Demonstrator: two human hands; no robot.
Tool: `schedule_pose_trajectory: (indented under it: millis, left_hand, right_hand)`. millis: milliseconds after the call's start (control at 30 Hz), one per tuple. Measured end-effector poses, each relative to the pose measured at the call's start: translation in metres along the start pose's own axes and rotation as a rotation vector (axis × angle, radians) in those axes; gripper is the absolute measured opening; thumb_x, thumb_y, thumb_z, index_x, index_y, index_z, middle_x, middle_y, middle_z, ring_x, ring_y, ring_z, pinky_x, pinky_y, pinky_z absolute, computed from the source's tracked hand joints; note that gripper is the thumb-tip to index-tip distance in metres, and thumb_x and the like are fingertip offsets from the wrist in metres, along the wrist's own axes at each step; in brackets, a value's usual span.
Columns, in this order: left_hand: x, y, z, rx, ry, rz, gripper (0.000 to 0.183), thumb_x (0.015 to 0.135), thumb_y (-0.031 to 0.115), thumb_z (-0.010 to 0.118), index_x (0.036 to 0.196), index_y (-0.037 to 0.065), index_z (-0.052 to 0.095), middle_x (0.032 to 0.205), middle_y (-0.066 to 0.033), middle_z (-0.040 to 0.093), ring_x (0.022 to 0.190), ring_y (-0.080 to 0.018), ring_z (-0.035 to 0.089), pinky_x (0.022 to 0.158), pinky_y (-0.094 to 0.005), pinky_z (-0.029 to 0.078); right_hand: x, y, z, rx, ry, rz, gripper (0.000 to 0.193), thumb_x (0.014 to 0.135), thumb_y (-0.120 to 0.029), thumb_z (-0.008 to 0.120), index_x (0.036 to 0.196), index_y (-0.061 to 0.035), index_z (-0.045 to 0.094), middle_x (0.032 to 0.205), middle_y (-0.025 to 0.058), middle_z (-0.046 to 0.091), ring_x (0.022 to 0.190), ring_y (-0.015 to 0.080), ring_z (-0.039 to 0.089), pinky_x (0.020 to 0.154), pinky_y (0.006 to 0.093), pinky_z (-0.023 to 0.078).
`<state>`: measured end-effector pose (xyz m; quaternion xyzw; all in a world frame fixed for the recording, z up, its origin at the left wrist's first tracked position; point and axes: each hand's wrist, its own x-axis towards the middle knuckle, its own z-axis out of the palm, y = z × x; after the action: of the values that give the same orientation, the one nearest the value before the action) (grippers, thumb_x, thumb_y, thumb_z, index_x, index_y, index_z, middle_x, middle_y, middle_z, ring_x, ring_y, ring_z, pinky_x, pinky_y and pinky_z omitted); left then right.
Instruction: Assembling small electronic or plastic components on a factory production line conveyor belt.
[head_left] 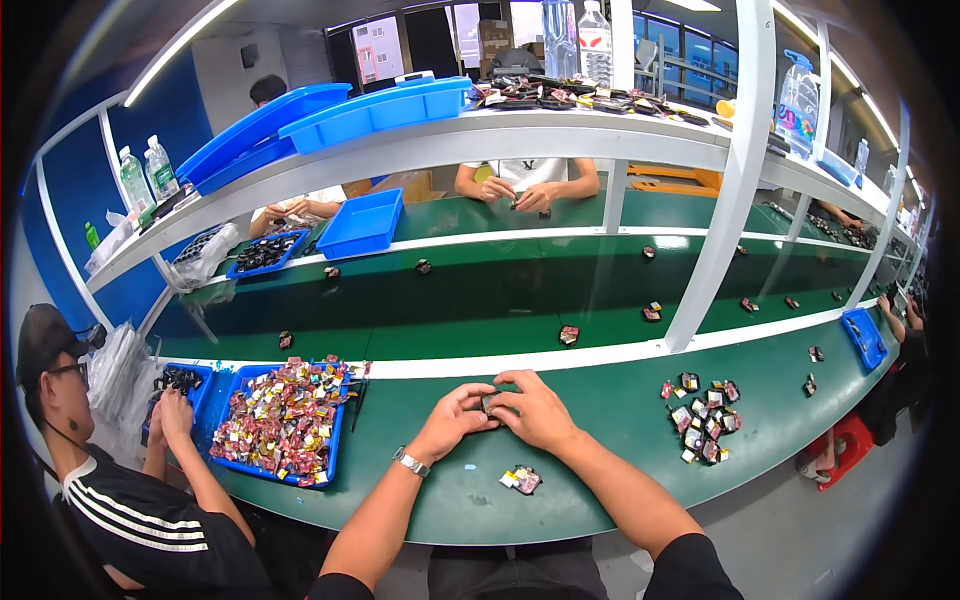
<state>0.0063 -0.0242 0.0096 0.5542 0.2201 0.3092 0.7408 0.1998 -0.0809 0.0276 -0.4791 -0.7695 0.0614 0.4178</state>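
Note:
Over the green worktop, my left hand [459,416] and my right hand [538,410] meet with bent fingers around a small dark part [489,402]. Fingers of both hands pinch it, and most of it is hidden by them. Nearer to me on the worktop lies one small black part with red and white-yellow pieces [521,480]. To the right of my hands several similar small parts [705,418] lie in a loose cluster. On the left, a blue tray [334,462] is heaped with small red, white and yellow pieces.
A co-worker [110,490] sits close on my left, handling something beside a smaller blue tray [203,400] of black parts. Beyond the white rail, a green belt [480,290] carries scattered parts. A white post [725,190] rises front right, supporting a shelf [600,135].

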Motion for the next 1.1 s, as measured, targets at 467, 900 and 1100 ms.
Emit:
schedule_pose_trajectory:
  millis: [467,900,1100]
  left_hand:
    - [0.000,-0.003,0.001,0.004,-0.008,-0.053,0.033,0.097,0.001,0.049,0.130,0.001,0.047,0.121,-0.0103,0.058,0.110,-0.0192,0.061,0.096,-0.0344,0.054]
    - [0.002,-0.008,-0.003,-0.038,0.038,-0.028,0.029,0.099,0.007,0.050,0.127,0.001,0.048,0.120,-0.0113,0.059,0.109,-0.0200,0.062,0.095,-0.0364,0.055]
    - [0.003,-0.007,0.000,-0.059,0.027,-0.019,0.028,0.099,0.007,0.051,0.126,0.001,0.050,0.120,-0.0117,0.060,0.109,-0.0207,0.062,0.094,-0.0362,0.055]
  right_hand:
    - [-0.002,-0.001,-0.008,0.069,-0.125,-0.062,0.011,0.081,-0.013,0.072,0.091,-0.0099,0.072,0.121,0.0069,0.058,0.115,0.0269,0.054,0.089,0.0377,0.050]
    - [-0.008,-0.003,0.015,0.095,0.029,0.113,0.012,0.080,-0.013,0.073,0.092,-0.0099,0.073,0.117,0.0060,0.061,0.112,0.0263,0.056,0.089,0.0363,0.050]
    - [-0.012,0.005,0.019,0.198,0.048,0.199,0.014,0.080,-0.012,0.073,0.094,-0.0111,0.075,0.114,0.0061,0.064,0.110,0.0273,0.057,0.094,0.0379,0.048]
